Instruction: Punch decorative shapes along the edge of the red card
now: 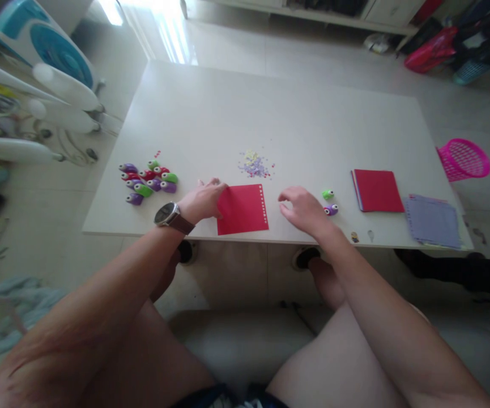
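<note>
- The left hand, fingers spread, seems to steady the red sheet under them.
- Right hand: fingers curled; holding, I cannot tell.
- Next probably needs sheet kept flat.

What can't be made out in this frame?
All in the head view:
- Red sheet: part of its left side lies under the left hand.
- Right palm: hidden by the back of the right hand.
- Wristwatch: dial too blurred to read.
- Paper confetti: bits too small to count.
- Black trouser leg: cut off by the right edge.
</note>
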`<state>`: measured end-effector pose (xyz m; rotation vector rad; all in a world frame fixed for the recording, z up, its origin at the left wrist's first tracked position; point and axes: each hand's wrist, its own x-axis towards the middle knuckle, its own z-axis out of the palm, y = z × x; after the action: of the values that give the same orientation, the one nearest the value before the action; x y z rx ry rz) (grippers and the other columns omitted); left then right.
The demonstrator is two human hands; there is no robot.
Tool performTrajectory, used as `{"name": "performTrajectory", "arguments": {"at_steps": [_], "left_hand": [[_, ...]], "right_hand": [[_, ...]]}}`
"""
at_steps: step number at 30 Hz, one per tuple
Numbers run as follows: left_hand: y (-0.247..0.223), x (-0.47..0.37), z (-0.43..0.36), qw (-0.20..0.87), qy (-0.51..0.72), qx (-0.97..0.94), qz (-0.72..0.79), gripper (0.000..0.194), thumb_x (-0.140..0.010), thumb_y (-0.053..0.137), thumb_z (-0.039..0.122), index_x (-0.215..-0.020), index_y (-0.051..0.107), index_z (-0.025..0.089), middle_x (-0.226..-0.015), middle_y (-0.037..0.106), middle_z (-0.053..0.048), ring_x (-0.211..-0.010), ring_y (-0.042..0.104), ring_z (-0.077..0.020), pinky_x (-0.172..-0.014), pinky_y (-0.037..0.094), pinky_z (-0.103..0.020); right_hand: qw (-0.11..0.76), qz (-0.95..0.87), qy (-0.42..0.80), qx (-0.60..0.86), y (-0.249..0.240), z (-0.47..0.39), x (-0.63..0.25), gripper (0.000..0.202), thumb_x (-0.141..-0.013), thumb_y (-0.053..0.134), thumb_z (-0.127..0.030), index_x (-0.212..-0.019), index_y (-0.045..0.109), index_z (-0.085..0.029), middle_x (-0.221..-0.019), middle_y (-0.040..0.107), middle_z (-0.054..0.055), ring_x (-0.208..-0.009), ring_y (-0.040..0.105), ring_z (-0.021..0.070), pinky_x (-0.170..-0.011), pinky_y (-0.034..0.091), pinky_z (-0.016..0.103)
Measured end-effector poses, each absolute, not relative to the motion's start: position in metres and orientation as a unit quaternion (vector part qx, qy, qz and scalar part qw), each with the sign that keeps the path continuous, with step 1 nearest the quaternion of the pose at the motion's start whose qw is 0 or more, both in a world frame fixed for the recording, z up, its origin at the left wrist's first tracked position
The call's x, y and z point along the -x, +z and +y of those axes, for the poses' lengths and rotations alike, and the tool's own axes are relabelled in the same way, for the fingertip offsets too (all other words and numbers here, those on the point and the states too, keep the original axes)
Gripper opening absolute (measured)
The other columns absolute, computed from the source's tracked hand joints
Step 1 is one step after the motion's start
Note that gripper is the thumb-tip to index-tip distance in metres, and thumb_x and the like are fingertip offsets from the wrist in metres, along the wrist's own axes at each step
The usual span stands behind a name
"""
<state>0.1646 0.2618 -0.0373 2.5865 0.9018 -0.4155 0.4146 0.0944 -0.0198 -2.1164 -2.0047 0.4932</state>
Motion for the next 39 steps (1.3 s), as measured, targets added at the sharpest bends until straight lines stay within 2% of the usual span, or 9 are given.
{"name": "performTrajectory", "arguments": {"at_steps": [3, 7, 11, 15, 18, 24, 28, 33, 39], "left_hand": [[-0.035, -0.165, 0.261, 0.192, -0.153, -0.915, 0.321, 0.076, -0.072, 0.08, 0.027, -0.144, 0.056, 0.019, -0.146, 0.057, -0.017, -0.137, 0.056, -0.0364, -0.125, 0.035, -0.055], [-0.032, -0.167, 0.259, 0.197, -0.162, -0.91, 0.328, 0.078, -0.072, 0.082, 0.025, -0.145, 0.056, 0.016, -0.148, 0.056, -0.019, -0.134, 0.057, -0.0364, -0.127, 0.032, -0.057], [-0.029, -0.167, 0.258, 0.199, -0.17, -0.91, 0.321, 0.076, -0.076, 0.08, 0.023, -0.146, 0.053, 0.012, -0.148, 0.055, -0.02, -0.136, 0.055, -0.0335, -0.127, 0.032, -0.056], [-0.026, -0.164, 0.259, 0.182, -0.161, -0.921, 0.305, 0.067, -0.077, 0.079, 0.022, -0.14, 0.058, 0.012, -0.142, 0.06, -0.019, -0.136, 0.054, -0.0323, -0.12, 0.04, -0.046], [-0.022, -0.167, 0.254, 0.158, -0.122, -0.93, 0.307, 0.051, -0.08, 0.076, 0.024, -0.129, 0.065, 0.017, -0.136, 0.063, -0.017, -0.125, 0.059, -0.0312, -0.101, 0.05, -0.038], [-0.022, -0.187, 0.22, 0.232, -0.133, -0.94, 0.214, 0.021, -0.083, 0.078, 0.035, -0.095, 0.07, 0.02, -0.101, 0.074, -0.007, -0.089, 0.067, -0.0228, -0.07, 0.044, -0.031], [-0.032, -0.193, 0.201, 0.227, -0.146, -0.947, 0.175, 0.027, -0.081, 0.085, 0.041, -0.093, 0.073, 0.02, -0.099, 0.076, -0.009, -0.089, 0.07, -0.0248, -0.067, 0.042, -0.032], [-0.04, -0.194, 0.195, 0.227, -0.167, -0.945, 0.168, 0.019, -0.076, 0.084, 0.026, -0.094, 0.077, 0.02, -0.098, 0.078, -0.01, -0.09, 0.072, -0.026, -0.072, 0.046, -0.031], [-0.044, -0.195, 0.193, 0.24, -0.149, -0.943, 0.173, 0.011, -0.078, 0.072, 0.019, -0.088, 0.078, 0.02, -0.091, 0.077, -0.009, -0.079, 0.07, -0.0241, -0.065, 0.042, -0.032]], "right_hand": [[0.078, -0.595, 0.12, 0.79, -0.021, 0.092, -0.461, 0.017, -0.092, 0.059, -0.02, -0.102, 0.073, -0.019, -0.113, 0.071, 0.014, -0.112, 0.063, 0.0314, -0.105, 0.047, 0.045], [0.054, -0.477, 0.07, 0.874, -0.023, 0.082, -0.498, 0.039, -0.089, 0.062, -0.024, -0.125, 0.069, -0.012, -0.132, 0.065, 0.024, -0.122, 0.062, 0.0376, -0.108, 0.048, 0.051], [-0.035, -0.436, 0.134, 0.889, -0.027, 0.078, -0.5, 0.048, -0.092, 0.062, -0.031, -0.133, 0.065, -0.008, -0.135, 0.064, 0.027, -0.123, 0.064, 0.0384, -0.106, 0.05, 0.048], [-0.054, -0.49, 0.155, 0.856, -0.028, 0.081, -0.487, 0.037, -0.094, 0.059, -0.027, -0.125, 0.072, -0.01, -0.129, 0.071, 0.024, -0.12, 0.067, 0.0344, -0.104, 0.05, 0.04], [-0.027, -0.533, 0.159, 0.83, -0.028, 0.085, -0.478, 0.032, -0.093, 0.058, -0.019, -0.119, 0.076, -0.014, -0.126, 0.074, 0.019, -0.115, 0.07, 0.0303, -0.1, 0.051, 0.036], [0.031, -0.637, 0.241, 0.731, -0.031, 0.088, -0.458, 0.026, -0.086, 0.063, -0.008, -0.104, 0.08, -0.019, -0.105, 0.078, 0.009, -0.089, 0.071, 0.021, -0.085, 0.052, 0.029], [0.067, -0.669, 0.272, 0.688, -0.036, 0.088, -0.445, 0.027, -0.081, 0.063, -0.003, -0.095, 0.079, -0.02, -0.1, 0.074, 0.006, -0.079, 0.068, 0.017, -0.076, 0.05, 0.026], [0.072, -0.683, 0.284, 0.669, -0.035, 0.087, -0.437, 0.024, -0.08, 0.065, -0.003, -0.091, 0.077, -0.02, -0.094, 0.073, 0.005, -0.077, 0.066, 0.0175, -0.074, 0.049, 0.027], [0.069, -0.697, 0.293, 0.651, -0.029, 0.085, -0.43, 0.016, -0.081, 0.067, -0.008, -0.088, 0.072, -0.021, -0.091, 0.074, 0.004, -0.085, 0.067, 0.0203, -0.078, 0.048, 0.029]]}}
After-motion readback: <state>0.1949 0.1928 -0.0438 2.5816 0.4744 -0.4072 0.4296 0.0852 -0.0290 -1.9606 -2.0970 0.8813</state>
